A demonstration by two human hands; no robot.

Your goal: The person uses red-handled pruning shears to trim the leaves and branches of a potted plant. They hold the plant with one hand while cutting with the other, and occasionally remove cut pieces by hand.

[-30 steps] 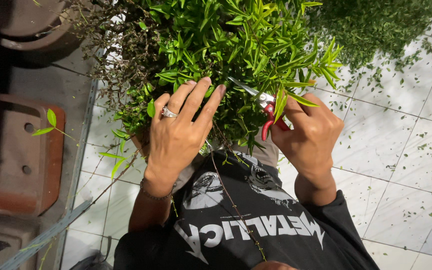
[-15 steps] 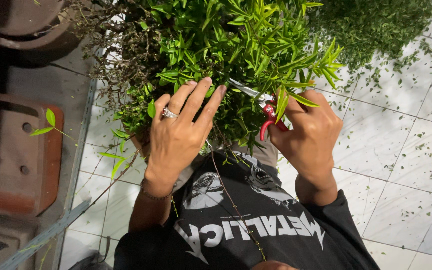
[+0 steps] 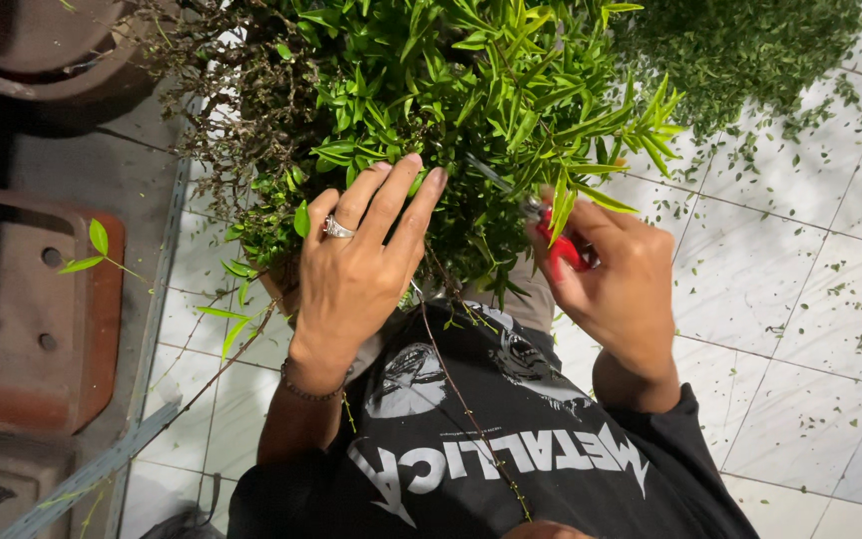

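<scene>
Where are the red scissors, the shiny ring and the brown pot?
red scissors (image 3: 563, 248), head view, on the red handle.
ring (image 3: 337, 229), head view, on its silver top.
brown pot (image 3: 52, 309), head view, on its underside.

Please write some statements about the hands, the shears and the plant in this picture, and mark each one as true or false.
1. The right hand holds red-handled shears. True.
2. The left hand wears a ring. True.
3. The left hand rests flat on the tiled floor. False: it is pressed against the green plant.
4. The floor bears no clippings. False: small green clippings lie scattered and heaped on it.
5. A brown pot lies at the left. True.
</scene>
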